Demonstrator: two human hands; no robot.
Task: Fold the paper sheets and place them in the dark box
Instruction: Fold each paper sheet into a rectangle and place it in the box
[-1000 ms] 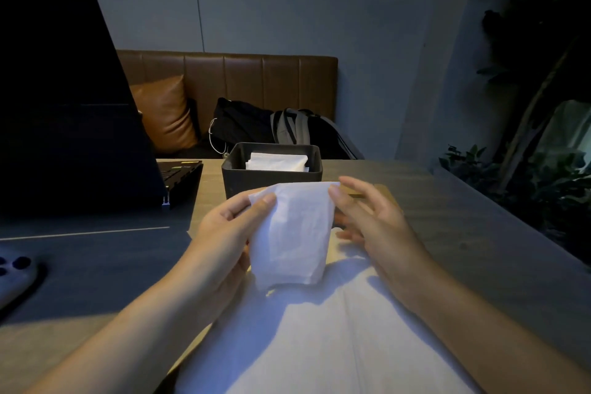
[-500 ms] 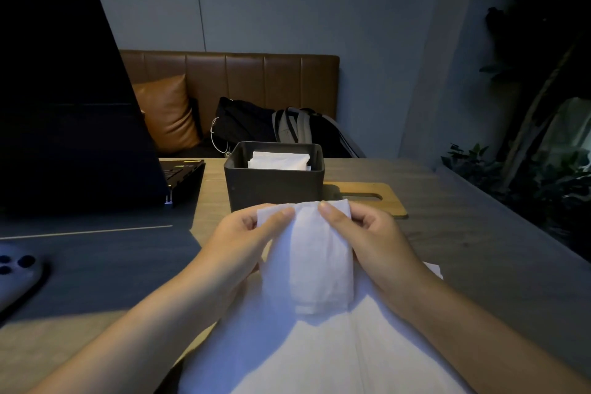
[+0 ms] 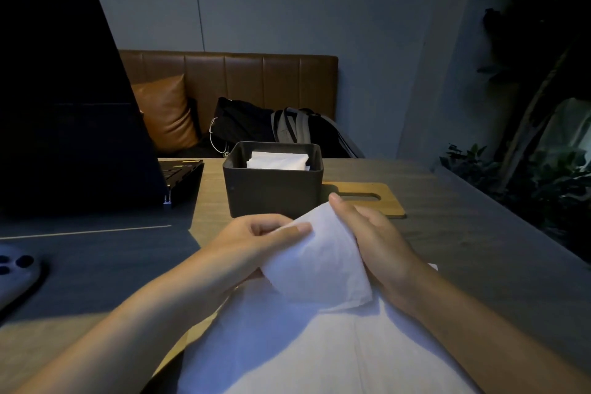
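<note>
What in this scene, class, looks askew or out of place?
Only the paper sheet held between left hand and right hand: it hangs tilted, its edges unaligned. The dark box stands upright with folded paper inside.

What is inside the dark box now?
Folded white paper lies inside the dark box, below its rim. The front wall hides anything deeper.

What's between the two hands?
In the head view, a folded white sheet is held between them: the left hand pinches its left edge, the right hand grips its right side.
</note>
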